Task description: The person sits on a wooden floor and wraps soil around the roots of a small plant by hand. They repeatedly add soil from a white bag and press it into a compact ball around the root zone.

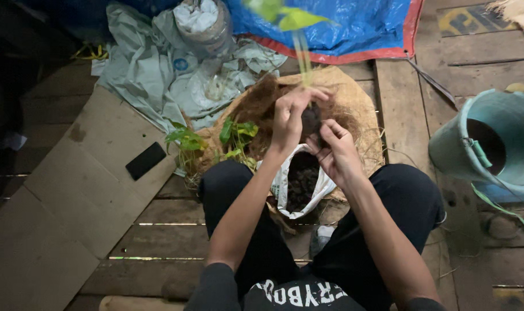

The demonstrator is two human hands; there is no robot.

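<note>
I see a white bag of dark soil (301, 181) lying open between the knees. Above it, my left hand (289, 118) and right hand (336, 152) close together on a dark root clump (311, 122) of a seedling (296, 23). Behind lie coconut fibre (354, 98), small green plants (236, 135), a black phone (145, 160) on cardboard (72, 190), a teal bucket (498, 144) and a blue tarp (359, 23).
</note>
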